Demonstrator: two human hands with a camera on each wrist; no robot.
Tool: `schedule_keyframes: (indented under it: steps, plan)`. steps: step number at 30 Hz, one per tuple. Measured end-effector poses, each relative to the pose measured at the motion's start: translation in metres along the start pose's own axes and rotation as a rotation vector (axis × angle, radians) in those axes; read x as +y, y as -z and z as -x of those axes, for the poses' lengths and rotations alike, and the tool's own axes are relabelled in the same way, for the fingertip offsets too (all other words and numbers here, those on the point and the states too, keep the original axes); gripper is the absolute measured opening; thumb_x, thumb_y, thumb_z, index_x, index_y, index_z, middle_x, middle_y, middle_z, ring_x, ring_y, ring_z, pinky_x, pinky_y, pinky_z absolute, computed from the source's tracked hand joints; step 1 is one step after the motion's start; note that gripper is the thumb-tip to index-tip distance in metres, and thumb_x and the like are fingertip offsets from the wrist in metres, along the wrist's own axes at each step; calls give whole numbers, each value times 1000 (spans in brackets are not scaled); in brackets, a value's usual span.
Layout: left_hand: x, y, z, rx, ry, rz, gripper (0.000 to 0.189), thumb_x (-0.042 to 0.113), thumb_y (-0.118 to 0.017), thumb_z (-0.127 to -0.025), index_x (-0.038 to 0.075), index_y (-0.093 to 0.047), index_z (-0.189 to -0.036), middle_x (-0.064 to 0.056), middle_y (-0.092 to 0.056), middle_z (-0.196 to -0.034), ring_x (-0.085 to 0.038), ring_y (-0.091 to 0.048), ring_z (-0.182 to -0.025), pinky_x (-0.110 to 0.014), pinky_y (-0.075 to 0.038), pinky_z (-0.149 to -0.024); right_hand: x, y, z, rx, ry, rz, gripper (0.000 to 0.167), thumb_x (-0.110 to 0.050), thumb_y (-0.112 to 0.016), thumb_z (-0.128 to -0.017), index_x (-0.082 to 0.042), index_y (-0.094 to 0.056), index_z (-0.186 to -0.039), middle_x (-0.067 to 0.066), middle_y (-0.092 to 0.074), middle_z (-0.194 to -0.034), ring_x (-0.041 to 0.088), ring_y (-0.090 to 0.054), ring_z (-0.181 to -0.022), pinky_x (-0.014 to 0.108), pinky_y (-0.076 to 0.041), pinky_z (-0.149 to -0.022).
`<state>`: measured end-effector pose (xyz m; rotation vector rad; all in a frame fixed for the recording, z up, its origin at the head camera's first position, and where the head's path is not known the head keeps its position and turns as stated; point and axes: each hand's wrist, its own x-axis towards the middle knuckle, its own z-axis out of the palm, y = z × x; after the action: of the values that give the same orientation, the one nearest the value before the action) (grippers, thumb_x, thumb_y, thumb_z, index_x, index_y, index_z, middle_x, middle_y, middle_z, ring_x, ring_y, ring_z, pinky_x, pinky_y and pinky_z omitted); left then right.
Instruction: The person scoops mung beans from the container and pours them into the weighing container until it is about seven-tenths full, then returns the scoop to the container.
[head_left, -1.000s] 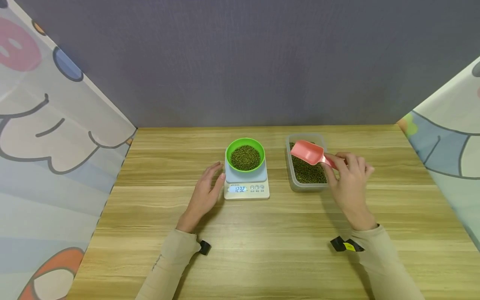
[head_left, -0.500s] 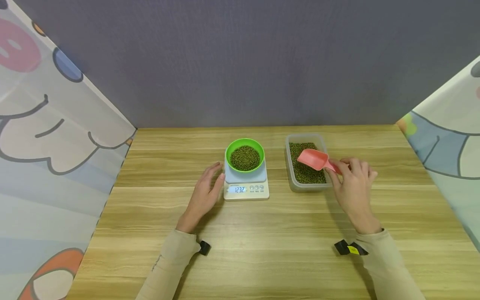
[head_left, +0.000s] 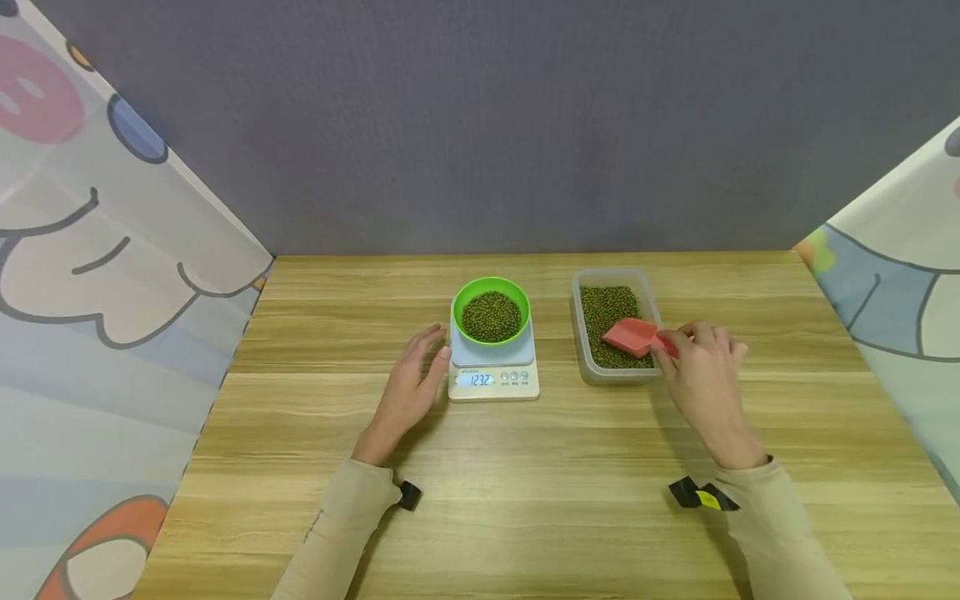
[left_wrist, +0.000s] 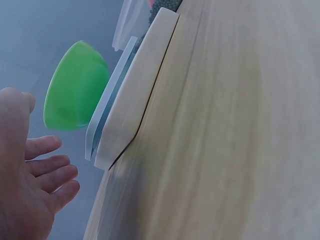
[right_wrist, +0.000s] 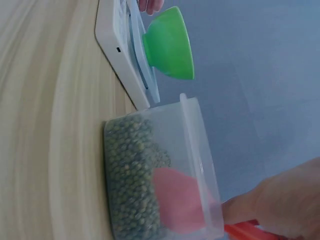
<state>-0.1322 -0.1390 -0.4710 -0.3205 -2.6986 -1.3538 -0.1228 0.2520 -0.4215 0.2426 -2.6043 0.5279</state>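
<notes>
My right hand (head_left: 705, 371) pinches the handle of a pink scoop (head_left: 632, 335) over the right rim of a clear plastic container (head_left: 594, 372). Inside the container, the scoop's bowl is down at the mung beans (right_wrist: 131, 185), seen through the wall in the right wrist view. Left of it stands a white kitchen scale (head_left: 495, 390) reading 123.2. A green bowl (head_left: 465, 292) with mung beans in it sits on the scale's platform. Beside the scale's left edge is my left hand (head_left: 408, 383), fingers relaxed and holding nothing; the left wrist view shows its palm near the bowl.
Everything stands on a wooden table (head_left: 525, 500). A grey panel (head_left: 525, 125) rises behind its back edge, and cartoon-printed sheets (head_left: 112, 333) flank both sides. A black wrist device sits at each sleeve cuff.
My right hand has lowered the scoop from above the container down to the beans, shifting it slightly right and nearer me. The left hand and the scale reading stay the same.
</notes>
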Motion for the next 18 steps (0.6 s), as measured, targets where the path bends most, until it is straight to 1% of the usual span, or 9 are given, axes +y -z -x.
schedule_keyframes:
  steps: [4,9,18]
  plan:
    - [0,0,0,-1,1,-3,49,34,-46,-111,2,-52,-147,-18,-47,-157,-38,-43,-146,-55,-34,-122,-4,1,-3,-37,-6,21,18,-5,-79,-88,8,-74,-99,30,-63,-97,49,-50,-90,60,-28,-76]
    - [0,0,0,1,0,-1,49,35,-46,-111,2,-52,-147,-18,-47,-157,-39,-44,-145,-56,-34,-121,-8,-2,-8,-71,-40,44,19,-8,-77,-91,8,-74,-101,32,-64,-100,50,-51,-93,62,-30,-77]
    - [1,0,0,-1,5,0,49,34,-46,-111,1,-52,-147,-19,-46,-157,-39,-43,-146,-55,-33,-122,-12,-12,-18,-64,-54,22,17,-6,-76,-92,10,-73,-99,30,-63,-97,49,-52,-93,64,-31,-82]
